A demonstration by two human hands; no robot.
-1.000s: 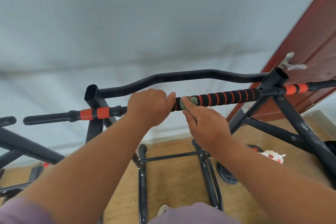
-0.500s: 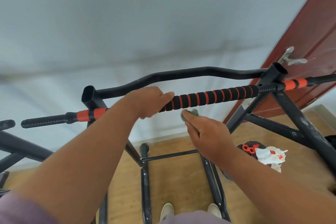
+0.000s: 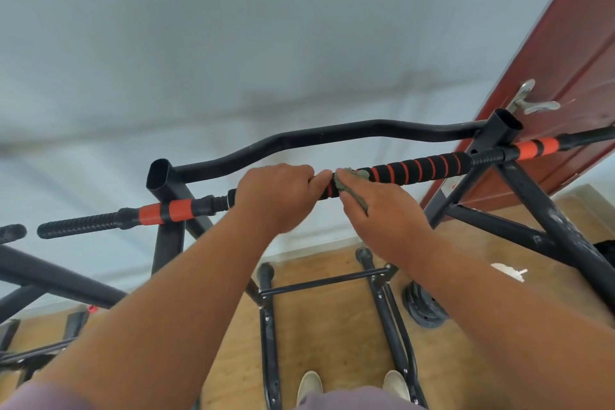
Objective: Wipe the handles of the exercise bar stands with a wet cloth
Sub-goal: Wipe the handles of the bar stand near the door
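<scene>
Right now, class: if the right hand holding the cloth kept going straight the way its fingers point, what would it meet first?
The right hand already presses the grey-green cloth onto the black-and-orange striped foam handle, so the handle comes first. Beyond it lie the curved black steel bar and the pale wall; depth is unclear.

Mauve short sleeve (image 3: 30, 396), bare forearms, light shoes (image 3: 309, 384).

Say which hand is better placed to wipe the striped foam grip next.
Right hand: it holds the cloth against the striped foam grip. The left hand grips the bar, likely steadying it.
</scene>
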